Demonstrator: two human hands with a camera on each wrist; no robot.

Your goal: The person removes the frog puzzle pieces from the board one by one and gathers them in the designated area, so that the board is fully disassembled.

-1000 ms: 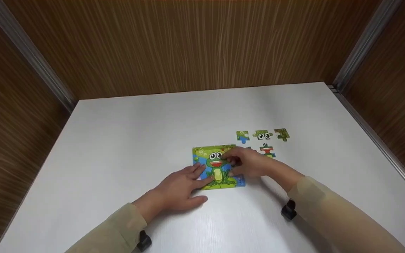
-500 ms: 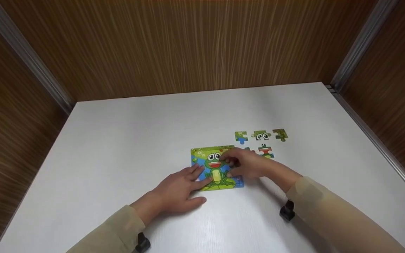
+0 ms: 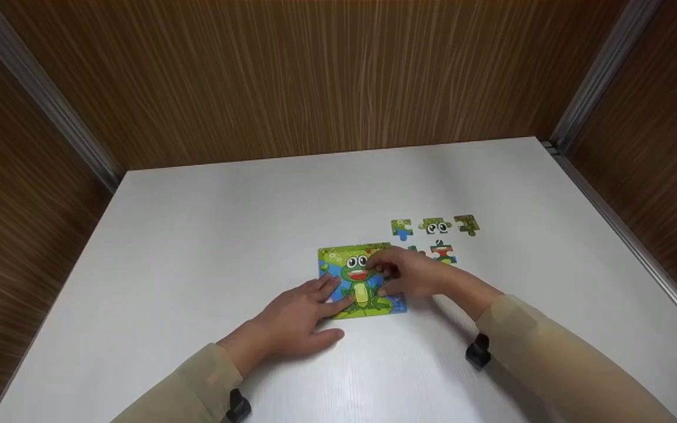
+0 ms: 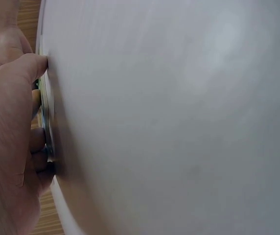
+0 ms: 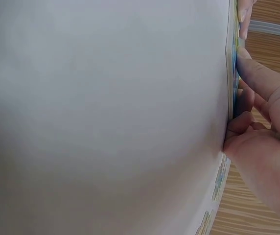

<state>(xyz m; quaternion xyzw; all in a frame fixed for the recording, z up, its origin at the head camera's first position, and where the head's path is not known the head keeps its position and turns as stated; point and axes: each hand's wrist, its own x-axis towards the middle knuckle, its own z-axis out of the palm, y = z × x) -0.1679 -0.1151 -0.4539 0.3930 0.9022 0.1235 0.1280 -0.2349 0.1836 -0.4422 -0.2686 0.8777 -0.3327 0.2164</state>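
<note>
A square frog jigsaw puzzle (image 3: 347, 255) lies flat on the white table, its frog picture facing up. My left hand (image 3: 300, 317) rests on its left side with fingers spread, the thumb on the table below it. In the left wrist view that hand (image 4: 10, 132) hides most of the puzzle. Over the puzzle's right side, my right hand (image 3: 415, 273) has bent fingers, with index finger and thumb touching the picture. The right wrist view has the thumb (image 5: 260, 76) on the puzzle's top (image 5: 235, 54); whether a piece is pinched is hidden.
Behind the right hand lie loose jigsaw pieces: a green-and-blue one (image 3: 401, 228), one with frog eyes (image 3: 435, 226), a dark green one (image 3: 466, 224) and one with a red mouth (image 3: 443, 252). Another is partly covered by the hand. Wood-grain panels (image 3: 315, 76) enclose the table.
The whole head view has shifted slightly. Both hands keep their places on the puzzle, and the loose pieces lie as before.
</note>
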